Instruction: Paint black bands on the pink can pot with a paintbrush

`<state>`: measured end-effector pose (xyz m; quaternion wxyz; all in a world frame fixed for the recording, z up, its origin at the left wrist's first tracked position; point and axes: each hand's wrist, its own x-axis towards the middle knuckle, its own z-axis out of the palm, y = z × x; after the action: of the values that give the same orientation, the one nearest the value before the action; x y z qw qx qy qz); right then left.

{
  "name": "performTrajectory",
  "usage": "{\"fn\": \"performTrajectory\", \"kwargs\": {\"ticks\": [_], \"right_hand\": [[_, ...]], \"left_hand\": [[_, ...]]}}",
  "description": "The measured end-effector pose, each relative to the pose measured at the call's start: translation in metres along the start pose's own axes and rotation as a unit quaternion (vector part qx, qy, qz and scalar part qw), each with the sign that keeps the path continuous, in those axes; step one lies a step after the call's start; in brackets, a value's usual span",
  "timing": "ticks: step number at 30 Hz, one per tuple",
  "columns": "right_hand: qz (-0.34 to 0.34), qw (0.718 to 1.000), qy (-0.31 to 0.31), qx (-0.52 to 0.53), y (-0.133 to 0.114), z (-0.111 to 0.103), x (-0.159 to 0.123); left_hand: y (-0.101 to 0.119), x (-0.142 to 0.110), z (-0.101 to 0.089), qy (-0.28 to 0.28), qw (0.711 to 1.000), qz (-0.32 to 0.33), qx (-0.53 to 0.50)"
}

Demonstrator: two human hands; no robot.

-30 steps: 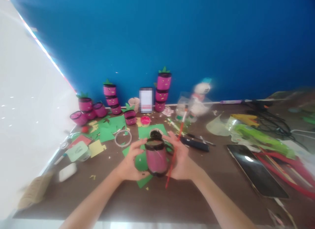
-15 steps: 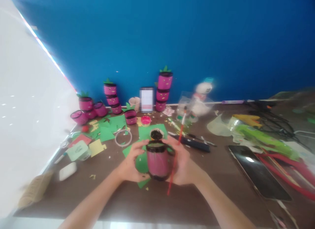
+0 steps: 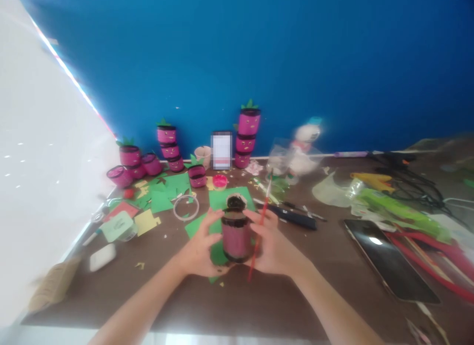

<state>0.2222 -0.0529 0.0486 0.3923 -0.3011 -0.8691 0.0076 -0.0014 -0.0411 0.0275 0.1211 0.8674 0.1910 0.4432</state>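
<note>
Between my two hands is a small purple cup (image 3: 236, 242) with a black-painted rim and a black band at its base. My left hand (image 3: 200, 246) holds it from the left, with fingertips at the rim and fingers below. On the other side, my right hand (image 3: 278, 248) grips the cup and also keeps a red paintbrush (image 3: 263, 214) slanting through its fingers, bristles up. Just behind the cup stands a small pot of black paint (image 3: 237, 201). Green paper (image 3: 218, 196) lies under it. Part of the cup's side is hidden by my fingers.
Purple cups with green leaf tops stand along the blue wall, some in a stack (image 3: 247, 137). A pink paint pot (image 3: 219, 182), a clear ring (image 3: 186, 207) and paper scraps lie in the middle. On the right are a black cutter (image 3: 294, 219) and a phone (image 3: 388, 261).
The cup has turned slightly and risen a little; the dark loop at its right side no longer shows. My right fingers have moved onto its rim, and the brush has shifted left.
</note>
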Motion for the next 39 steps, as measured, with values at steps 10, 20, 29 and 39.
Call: {"fn": "performTrajectory", "kwargs": {"ticks": [10,20,29,39], "right_hand": [[-0.040,0.993,-0.083,-0.075,-0.003,-0.001,-0.002],[-0.052,0.991,-0.083,-0.086,-0.003,0.001,-0.004],[0.000,0.993,0.116,-0.022,0.006,-0.005,0.001],[0.196,0.944,0.255,0.074,0.019,0.004,-0.003]], "left_hand": [[-0.003,-0.002,-0.002,-0.026,0.999,0.000,0.042],[-0.005,-0.005,0.003,-0.006,0.997,0.026,0.077],[-0.036,-0.009,-0.002,0.190,0.974,-0.070,0.099],[-0.061,-0.015,0.003,0.258,0.925,-0.224,0.165]]}}
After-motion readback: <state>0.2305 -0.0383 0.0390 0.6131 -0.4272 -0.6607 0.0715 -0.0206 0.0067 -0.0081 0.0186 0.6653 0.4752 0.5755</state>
